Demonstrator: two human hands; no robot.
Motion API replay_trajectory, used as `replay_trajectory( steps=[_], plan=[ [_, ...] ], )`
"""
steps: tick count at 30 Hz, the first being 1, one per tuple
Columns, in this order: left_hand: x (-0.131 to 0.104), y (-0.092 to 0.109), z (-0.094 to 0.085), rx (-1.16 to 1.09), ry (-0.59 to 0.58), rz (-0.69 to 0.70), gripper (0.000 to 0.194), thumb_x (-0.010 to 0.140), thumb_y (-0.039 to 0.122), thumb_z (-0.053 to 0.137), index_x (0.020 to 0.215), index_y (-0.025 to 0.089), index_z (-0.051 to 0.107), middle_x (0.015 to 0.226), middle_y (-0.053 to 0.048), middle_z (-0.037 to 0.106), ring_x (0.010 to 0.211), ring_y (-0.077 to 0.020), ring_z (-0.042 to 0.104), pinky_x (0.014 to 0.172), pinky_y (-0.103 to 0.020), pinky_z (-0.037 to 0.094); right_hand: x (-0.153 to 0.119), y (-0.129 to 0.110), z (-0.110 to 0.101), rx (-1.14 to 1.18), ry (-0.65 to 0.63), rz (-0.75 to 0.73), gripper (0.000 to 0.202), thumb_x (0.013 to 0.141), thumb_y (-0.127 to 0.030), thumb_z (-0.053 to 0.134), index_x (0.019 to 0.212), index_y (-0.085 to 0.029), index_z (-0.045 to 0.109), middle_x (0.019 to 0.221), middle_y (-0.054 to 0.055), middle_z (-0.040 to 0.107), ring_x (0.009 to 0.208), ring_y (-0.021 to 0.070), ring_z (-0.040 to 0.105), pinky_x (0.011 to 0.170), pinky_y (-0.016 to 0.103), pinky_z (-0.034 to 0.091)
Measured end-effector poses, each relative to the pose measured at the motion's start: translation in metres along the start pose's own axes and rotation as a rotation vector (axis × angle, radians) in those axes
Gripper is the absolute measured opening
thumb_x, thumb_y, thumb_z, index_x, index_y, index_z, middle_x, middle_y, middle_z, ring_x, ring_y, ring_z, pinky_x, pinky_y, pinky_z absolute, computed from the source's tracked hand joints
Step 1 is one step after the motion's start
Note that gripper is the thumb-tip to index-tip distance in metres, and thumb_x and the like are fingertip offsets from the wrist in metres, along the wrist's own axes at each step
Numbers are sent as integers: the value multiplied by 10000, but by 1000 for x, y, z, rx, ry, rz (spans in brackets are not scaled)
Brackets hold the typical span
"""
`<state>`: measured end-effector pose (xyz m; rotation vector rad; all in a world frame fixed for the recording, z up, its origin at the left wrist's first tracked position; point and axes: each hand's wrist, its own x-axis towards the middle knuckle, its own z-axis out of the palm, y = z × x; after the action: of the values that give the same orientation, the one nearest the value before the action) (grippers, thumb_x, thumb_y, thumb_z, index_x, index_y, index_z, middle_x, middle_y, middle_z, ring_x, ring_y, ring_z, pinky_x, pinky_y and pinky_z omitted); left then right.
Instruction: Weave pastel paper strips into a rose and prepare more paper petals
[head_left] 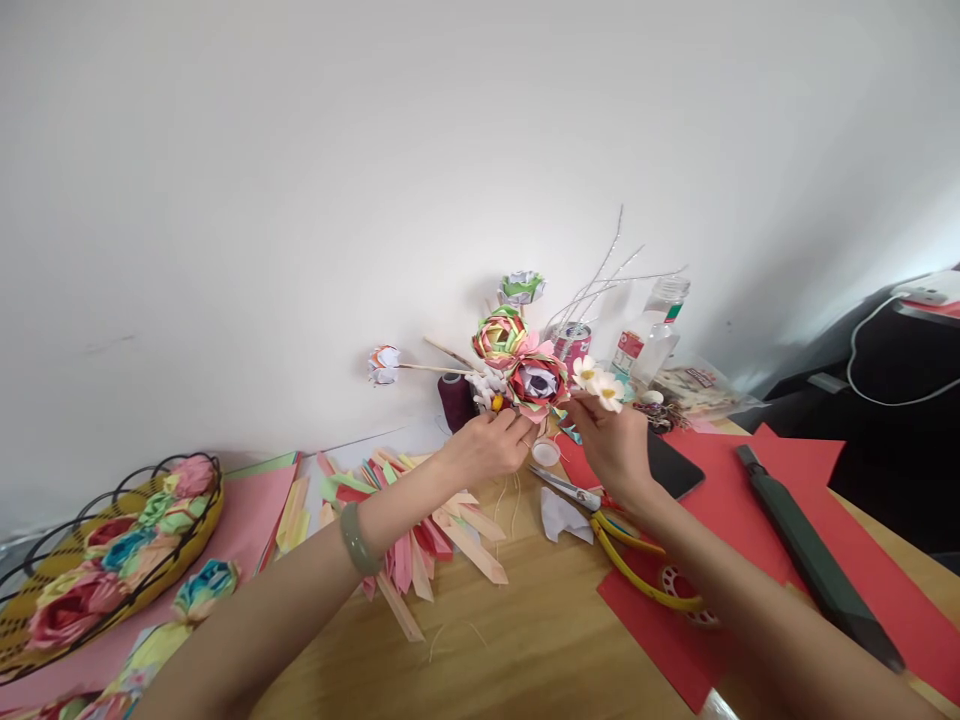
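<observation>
My left hand point(495, 442) is closed at the base of a bunch of folded paper flowers, its fingertips below a red flower with a white-and-purple centre point(541, 381). Above that sits a green, yellow and pink paper flower point(500, 335). A smaller green-and-white flower point(522, 288) stands highest, and a white-and-orange one point(385, 365) sticks out left on a thin stick. My right hand point(619, 450) is pinched beside the bunch, with small white flowers point(598, 384) just above its fingers. Their stems are hidden by the hand.
Yellow-handled scissors point(592, 495) lie under my right forearm. Folded paper strips point(409, 520) spread left of centre. A basket of paper flowers point(202, 530) stands far left. A glass bottle point(656, 330), a can point(574, 342) and a purple thread spool point(456, 402) stand behind. A dark green cutter point(817, 550) rests on red paper point(795, 470).
</observation>
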<state>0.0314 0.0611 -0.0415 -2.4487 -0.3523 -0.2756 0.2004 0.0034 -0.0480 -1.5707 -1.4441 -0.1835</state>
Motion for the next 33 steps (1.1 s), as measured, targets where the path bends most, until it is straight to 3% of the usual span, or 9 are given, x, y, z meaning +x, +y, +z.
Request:
replay_trajectory(
  steps=[9,15,20,23,27,30,33],
  plan=[
    [-1,-1,8,20,96,-6,342,893,129,323,1195,103,482,1215,-125,565,941,-172,576,614,-250,453,-9,21,31,-177,-37,-135,276,804,-168,396,612,-161,595,630,87,631,508,161,533,457,249,272],
    [-6,-5,8,19,101,-37,334,887,112,335,1190,138,473,1181,-98,585,931,-167,572,583,-244,440,-16,25,23,-150,-13,-176,226,828,-237,427,710,-171,608,652,65,641,549,168,568,488,233,342],
    [-4,-7,7,5,85,-42,265,886,121,348,1072,139,536,1100,-93,615,875,-161,578,590,-250,441,-16,19,16,-100,-5,-211,246,820,-151,409,871,-203,644,867,45,681,708,145,615,561,207,394],
    [-4,-8,6,3,84,-28,252,881,113,355,1028,139,557,1051,-91,631,867,-170,581,594,-258,446,-12,12,20,-121,18,-186,229,820,-162,438,855,-210,659,835,29,673,677,127,603,530,199,358],
    [-7,-10,7,4,93,-6,301,888,116,339,1140,121,503,1134,-107,598,936,-175,568,611,-260,453,-8,10,28,-171,38,-113,189,824,-215,472,788,-197,656,773,23,645,620,122,571,473,213,280],
    [-9,-10,7,4,100,9,325,893,113,326,1186,113,469,1191,-113,569,975,-168,556,626,-254,450,-9,12,30,-201,5,-81,197,820,-234,477,717,-192,640,730,19,623,578,121,545,456,223,244],
    [-9,-10,7,1,110,24,315,896,108,322,1170,107,478,1154,-103,592,976,-170,557,624,-252,438,-11,15,29,-213,-40,-71,190,825,-220,458,781,-201,641,783,22,632,602,128,558,466,227,259]
  ],
)
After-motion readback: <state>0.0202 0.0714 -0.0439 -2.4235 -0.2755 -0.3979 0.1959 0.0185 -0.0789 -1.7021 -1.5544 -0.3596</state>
